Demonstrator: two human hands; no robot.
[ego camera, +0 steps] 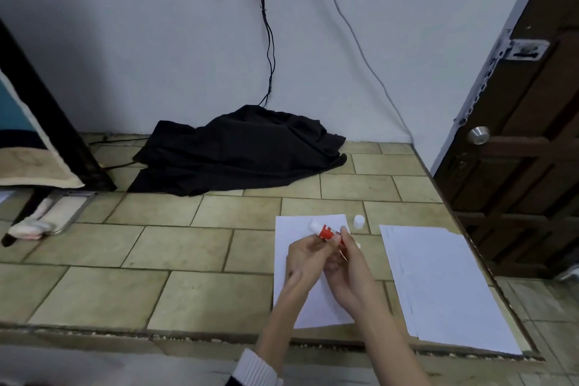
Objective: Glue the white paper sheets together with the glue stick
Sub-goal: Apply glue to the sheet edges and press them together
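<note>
Gripping a red glue stick (326, 232) between both hands above a single white sheet (293, 232), a person works at a tiled counter (175, 247). The left hand (305, 260) closes its fingers round the tube's middle, the right hand (347, 266) pinches its lower end, and the white tip points far-left. The stick's white cap (359, 222) stands upright on the tiles just beyond the sheet's far right corner. A stack of white paper (445, 285) lies to the right, apart from the sheet. A black cloth (241, 153) sits against the far wall.
</note>
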